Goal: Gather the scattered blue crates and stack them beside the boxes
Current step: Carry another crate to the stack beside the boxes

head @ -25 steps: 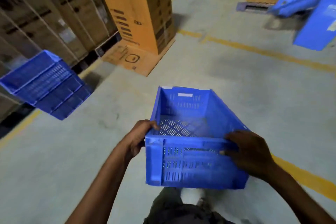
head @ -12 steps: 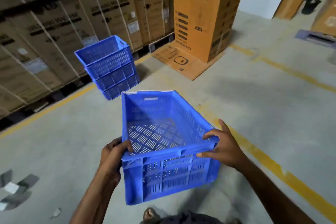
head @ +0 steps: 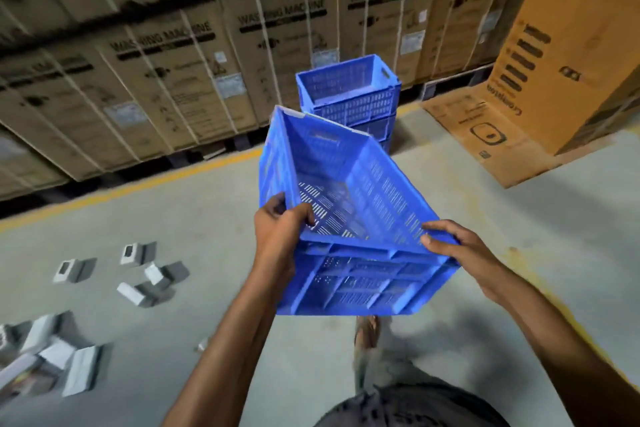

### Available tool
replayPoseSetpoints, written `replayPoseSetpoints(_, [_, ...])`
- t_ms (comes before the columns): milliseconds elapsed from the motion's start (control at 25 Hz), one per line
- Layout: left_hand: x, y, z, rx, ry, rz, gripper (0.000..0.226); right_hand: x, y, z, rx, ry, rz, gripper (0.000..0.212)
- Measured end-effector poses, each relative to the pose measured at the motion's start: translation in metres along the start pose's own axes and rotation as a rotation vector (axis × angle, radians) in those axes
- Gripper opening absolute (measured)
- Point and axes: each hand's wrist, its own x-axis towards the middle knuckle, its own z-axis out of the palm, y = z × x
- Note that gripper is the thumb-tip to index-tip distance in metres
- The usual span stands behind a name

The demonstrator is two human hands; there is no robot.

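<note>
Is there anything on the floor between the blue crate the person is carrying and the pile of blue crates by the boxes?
Nothing visible blocks the way. The carried crate, held by the left hand and right hand, hides the floor just before the stack of crates. The grey scraps lie off to the left.

The carried crate (head: 349,218) fills the middle of the view, gripped at its near corners by the left hand (head: 277,232) and right hand (head: 457,250), so both are taken up. Straight ahead stands the stack of crates (head: 348,97), its top one open upward with free air above it. Behind the stack a wall of washing machine boxes (head: 194,55) closes the far side. A tall orange box (head: 575,52) and flattened cardboard (head: 485,135) hem in the right. Bare floor (head: 194,218) lies open to the stack's left; small grey packets (head: 149,274) litter the near left.
</note>
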Motion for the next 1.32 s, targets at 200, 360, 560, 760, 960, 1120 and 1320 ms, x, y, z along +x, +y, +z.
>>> replayPoseSetpoints(200, [0.148,0.060,0.022,-0.007,0.105,0.009,0.069,0.155,-0.046,0.017,-0.456,-0.112,-0.263,0.085])
replayPoseSetpoints(360, [0.253,0.114,0.036,0.009,0.058,0.116,0.089,0.257,-0.114,0.053,-0.792,-0.166,-0.533,0.061])
replayPoseSetpoints(560, [0.384,0.195,0.039,-0.070,0.070,0.156,0.075,0.367,-0.187,0.084,-0.731,0.038,-0.476,0.041])
replayPoseSetpoints(760, [0.533,0.247,0.047,0.007,-0.145,0.236,0.056,0.498,-0.245,0.117,-0.764,0.022,-0.385,0.045])
replayPoseSetpoints(960, [0.685,0.297,0.073,0.198,-0.481,0.293,0.050,0.577,-0.285,0.145,-0.767,0.314,-0.323,0.024])
replayPoseSetpoints(1120, [0.791,0.308,0.139,0.514,-0.613,0.373,0.062,0.638,-0.316,0.143,-0.922,0.509,-0.217,0.022])
replayPoseSetpoints(1320, [0.899,0.280,0.215,0.899,-0.604,0.378,0.064,0.723,-0.322,0.131,-1.058,0.591,-0.100,0.025])
